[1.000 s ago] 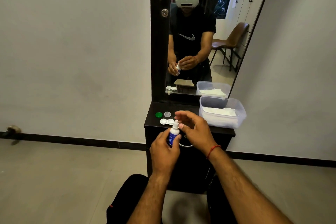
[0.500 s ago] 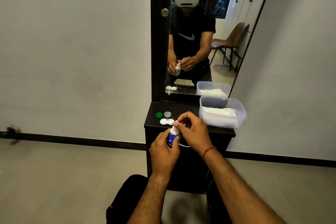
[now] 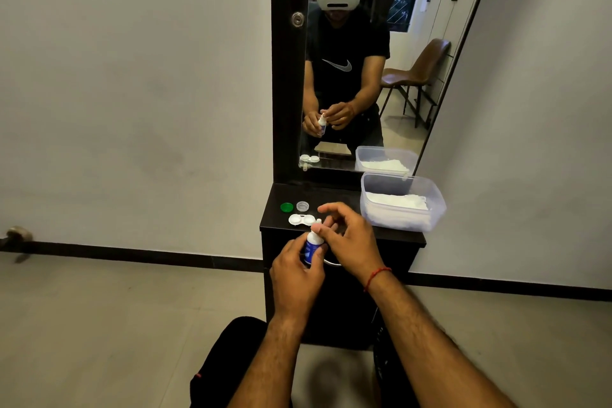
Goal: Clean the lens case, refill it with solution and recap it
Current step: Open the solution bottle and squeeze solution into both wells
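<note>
A small white solution bottle (image 3: 311, 247) with a blue label stands upright in my left hand (image 3: 295, 276), which grips its body just in front of the dark cabinet. My right hand (image 3: 349, 238) sits at the bottle's top, with the thumb and a finger pinching the white bottle cap (image 3: 319, 222) and the index finger lifted. The white lens case (image 3: 299, 219) lies open on the cabinet top (image 3: 334, 199), just behind the bottle. Its two loose lids, a green one (image 3: 286, 207) and a clear grey one (image 3: 302, 206), lie behind it.
A clear plastic tub (image 3: 402, 219) with white tissues inside sits on the cabinet's right side. A tall mirror (image 3: 351, 76) stands behind and reflects a person with the bottle. Grey walls flank the cabinet; my knees are below.
My right hand went from open above the bottle to closing on its cap, and now its fingers have shifted round the cap with the index finger raised. The left hand keeps the bottle still.
</note>
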